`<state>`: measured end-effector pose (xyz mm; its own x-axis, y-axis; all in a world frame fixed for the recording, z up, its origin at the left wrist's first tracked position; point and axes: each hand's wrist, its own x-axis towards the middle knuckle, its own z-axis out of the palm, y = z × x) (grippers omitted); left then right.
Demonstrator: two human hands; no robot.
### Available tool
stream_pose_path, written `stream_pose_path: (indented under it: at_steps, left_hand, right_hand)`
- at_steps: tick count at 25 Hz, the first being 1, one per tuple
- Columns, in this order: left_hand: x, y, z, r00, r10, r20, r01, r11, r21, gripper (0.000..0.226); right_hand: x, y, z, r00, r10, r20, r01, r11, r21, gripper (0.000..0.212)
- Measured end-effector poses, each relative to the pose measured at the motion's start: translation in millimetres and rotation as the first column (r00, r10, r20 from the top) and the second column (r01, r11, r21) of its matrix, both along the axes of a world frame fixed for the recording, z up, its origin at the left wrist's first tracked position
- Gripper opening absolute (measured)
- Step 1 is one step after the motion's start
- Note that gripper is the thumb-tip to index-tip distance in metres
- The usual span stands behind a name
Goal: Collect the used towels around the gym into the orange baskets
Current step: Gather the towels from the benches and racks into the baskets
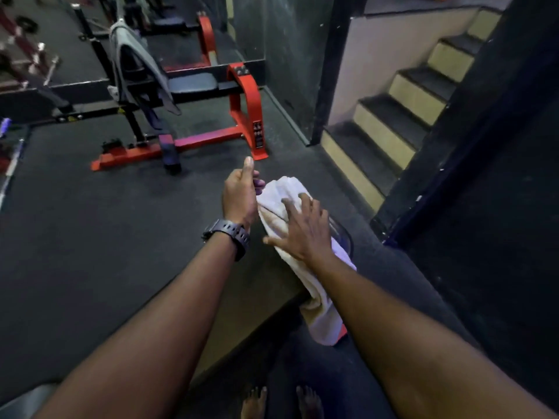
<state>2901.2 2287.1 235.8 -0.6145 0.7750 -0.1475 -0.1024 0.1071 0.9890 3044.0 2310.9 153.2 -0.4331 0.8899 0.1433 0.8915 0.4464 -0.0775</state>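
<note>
At the far left, a grey towel [133, 55] is seen draped over the red-framed weight bench [242, 95], not yet collected. Nearer, a cream towel [273, 189] is gripped at its top by the left hand [240, 198], thumb raised, while the right hand [302, 228] is laid flat on it with fingers spread. Gathering appears underway; no orange basket is visible, so one must be found next.

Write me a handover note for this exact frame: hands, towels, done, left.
Left hand: grips the top end of the white towel, thumb up.
Right hand: flat on the towel, fingers spread.
The towel hangs in the air in front of the person, lower end near the legs.
No orange basket in view, so this towel is not binned yet.
Left: grey cloth draped on the red bench frame; collect it if it is a towel.
</note>
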Motion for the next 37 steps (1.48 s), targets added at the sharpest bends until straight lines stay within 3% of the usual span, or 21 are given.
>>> stream_pose_path:
  at_steps: [1,3,4,6,8,9,11,14,17,19,25,30,37]
  left_hand:
    - [-1.8,1.7,-2.1,1.000,0.029,-0.012,-0.029,1.000,-0.003,0.045]
    - [-5.4,3.4,-2.3,0.997,0.069,-0.045,-0.069,0.998,-0.008,0.041]
    - [-7.0,4.8,-0.4,0.995,0.085,-0.053,-0.085,0.996,-0.002,0.040]
    - [-6.2,7.1,9.6,0.990,0.123,-0.062,-0.121,0.992,0.024,0.040]
    - [-6.5,7.8,24.3,0.985,0.155,-0.076,-0.149,0.986,0.075,0.041]
    - [-7.8,6.6,33.1,0.982,0.172,-0.083,-0.163,0.981,0.101,0.043]
    - [-17.1,1.2,55.7,0.963,0.240,-0.122,-0.221,0.963,0.154,0.048]
    - [-40.2,-25.5,103.1,0.906,0.378,-0.192,-0.318,0.905,0.281,0.048]
    - [-74.1,-82.1,147.9,0.801,0.538,-0.263,-0.431,0.822,0.371,0.044]
    - [-99.6,-134.2,168.4,0.727,0.623,-0.287,-0.502,0.768,0.397,0.046]
    - [-150.7,-306.4,191.4,0.512,0.809,-0.288,-0.675,0.587,0.447,0.047]
    - [-188.3,-435.6,162.5,0.380,0.892,-0.246,-0.789,0.451,0.416,0.046]
    - [-237.9,-548.5,69.5,0.287,0.948,-0.139,-0.909,0.315,0.272,0.046]
  right_hand:
    - [3.0,-0.1,-10.4,0.990,0.074,0.119,-0.075,0.997,0.004,0.082]
    - [3.4,2.8,-20.3,0.964,0.200,0.176,-0.206,0.979,0.012,0.061]
    - [0.3,7.5,-18.3,0.965,0.235,0.117,-0.236,0.972,-0.002,0.047]
    - [-10.9,20.0,2.1,0.960,0.196,-0.202,-0.215,0.973,-0.078,0.034]
    - [-22.8,29.9,41.1,0.839,0.075,-0.539,-0.194,0.967,-0.167,0.031]
    - [-29.6,34.9,64.2,0.775,0.037,-0.631,-0.193,0.965,-0.180,0.033]
    - [-44.8,40.3,112.9,0.685,0.006,-0.728,-0.203,0.962,-0.182,0.036]
    - [-74.1,31.8,182.9,0.494,0.098,-0.864,-0.312,0.947,-0.070,0.046]
    - [-117.8,0.9,236.4,0.322,0.182,-0.929,-0.466,0.885,0.012,0.044]
    - [-150.0,-30.8,257.7,0.261,0.222,-0.939,-0.543,0.838,0.047,0.042]
    - [-234.6,-148.3,268.0,0.207,0.285,-0.936,-0.696,0.716,0.064,0.035]
    - [-305.0,-240.2,240.1,0.225,0.327,-0.918,-0.738,0.672,0.058,0.036]
    - [-374.1,-337.6,150.1,0.403,0.376,-0.834,-0.769,0.633,-0.086,0.033]
